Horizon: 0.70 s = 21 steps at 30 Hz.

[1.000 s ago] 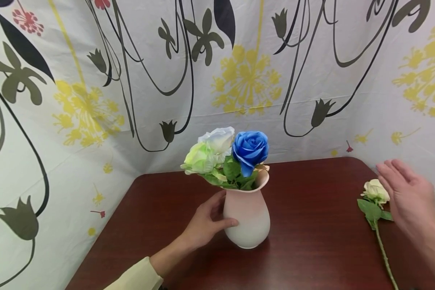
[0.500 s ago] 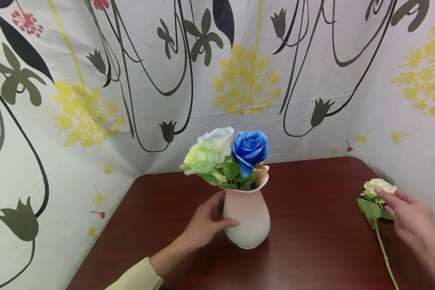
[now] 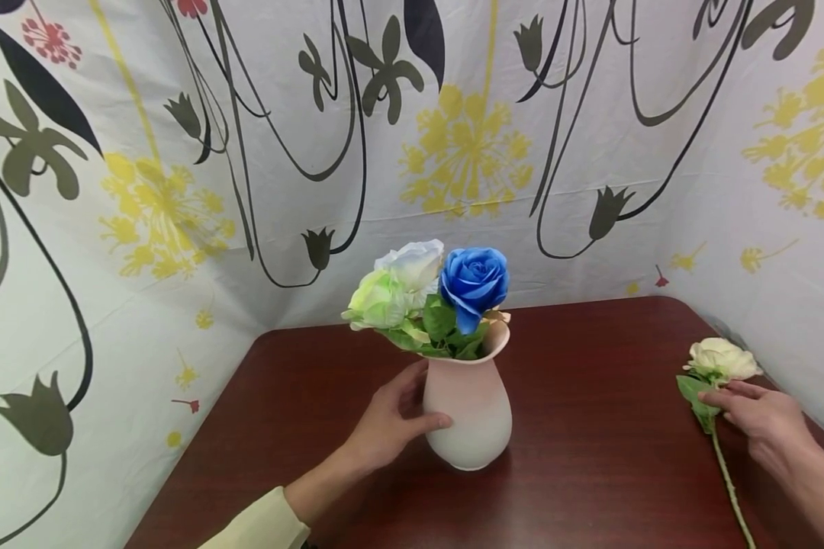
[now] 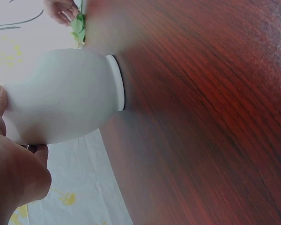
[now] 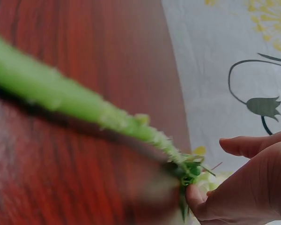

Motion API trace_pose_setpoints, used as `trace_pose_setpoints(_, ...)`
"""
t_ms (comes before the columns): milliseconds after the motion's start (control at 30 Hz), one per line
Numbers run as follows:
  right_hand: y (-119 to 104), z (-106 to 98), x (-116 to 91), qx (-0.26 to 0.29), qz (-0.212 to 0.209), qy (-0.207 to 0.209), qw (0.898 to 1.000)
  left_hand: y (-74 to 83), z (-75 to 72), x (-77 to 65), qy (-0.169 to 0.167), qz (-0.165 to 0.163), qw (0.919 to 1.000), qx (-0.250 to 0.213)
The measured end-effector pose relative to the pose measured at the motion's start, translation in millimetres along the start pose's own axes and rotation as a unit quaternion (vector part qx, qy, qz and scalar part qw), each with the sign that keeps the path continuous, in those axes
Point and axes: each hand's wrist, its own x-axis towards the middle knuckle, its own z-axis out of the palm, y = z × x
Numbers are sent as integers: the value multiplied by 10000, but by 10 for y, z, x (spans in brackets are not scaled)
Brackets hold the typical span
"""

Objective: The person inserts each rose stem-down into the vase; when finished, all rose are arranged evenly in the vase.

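My left hand holds the side of a white-pink vase, thumb across its front and fingers behind. The vase stands upright on the table, its base visible in the left wrist view. In it are a blue rose, a pale white-blue flower and a yellow-green flower, with green leaves below. At the right lies a cream rose, its stem along the tabletop. My right hand touches the leaves just below that bloom; thumb and fingers are apart in the right wrist view.
The dark red-brown table has rounded far corners. A white cloth printed with flowers hangs behind it and along both sides, close to the cream rose.
My right hand has come down from above the cream rose, over its bloom, to the leaves below. The bloom now shows more fully. My left hand and the vase have not moved.
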Motion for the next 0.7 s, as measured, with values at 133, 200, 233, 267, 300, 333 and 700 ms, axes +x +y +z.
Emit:
trace_pose_setpoints(133, 63, 18, 20, -255, -65, -111, 9996, -2, 4, 4, -31, 17, 10000, -28)
trace_pose_setpoints(200, 77, 24, 16, -449, -124, -131, 9988, -2, 1, 4, -42, 19, 10000, -21)
trace_pose_setpoints(233, 82, 27, 15, -567, -187, -99, 9982, -4, -1, 4, -43, 30, 10000, -10)
trace_pose_setpoints(267, 87, 29, 13, -685, -244, -78, 9973, -3, -4, 3, -40, 35, 10000, 11)
trace_pose_setpoints(300, 89, 31, 11, -785, -288, -42, 9965, -3, -6, 2, -37, 47, 10000, 25)
trace_pose_setpoints(333, 91, 32, 10, -867, -343, 2, 9956, -3, -8, 3, -35, 49, 10000, 35)
trace_pose_setpoints(700, 105, -52, 27, -1716, -1028, -35, 9798, 5, -15, 6, -45, 74, 10000, 46)
